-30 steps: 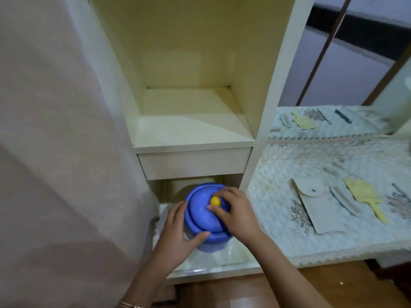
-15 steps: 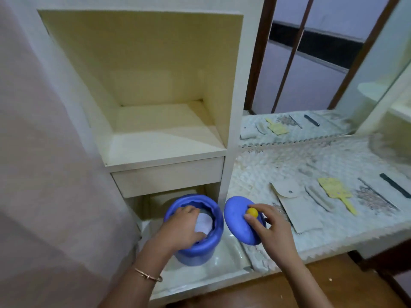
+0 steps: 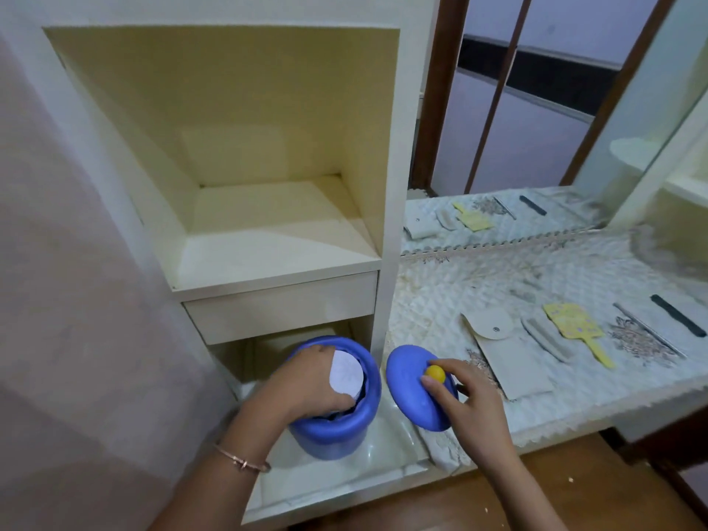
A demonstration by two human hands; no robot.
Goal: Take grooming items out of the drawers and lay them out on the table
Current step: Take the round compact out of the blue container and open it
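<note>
A blue round container (image 3: 337, 435) stands on the low shelf of the cream cabinet, its top off. My left hand (image 3: 302, 385) reaches into it, fingers closed around a white round item (image 3: 346, 373) inside. My right hand (image 3: 463, 404) holds the blue lid (image 3: 410, 392) by its yellow knob (image 3: 435, 372), tilted, just right of the container over the table's front edge. On the quilted table lie a beige pouch (image 3: 513, 366), a grey comb (image 3: 548, 339), a yellow paddle brush (image 3: 578, 325), a thin metal tool (image 3: 647, 329) and a black comb (image 3: 678, 316).
A shut drawer (image 3: 279, 306) sits above the container under a bare cubby (image 3: 268, 228). A mirror (image 3: 517, 109) behind the table reflects the laid-out items. A pale curtain (image 3: 76, 300) hangs at the left. Wooden floor (image 3: 574, 484) shows below.
The lid came off the container and moved right in my right hand. My left hand went from the container's side into its opening, onto the white item.
</note>
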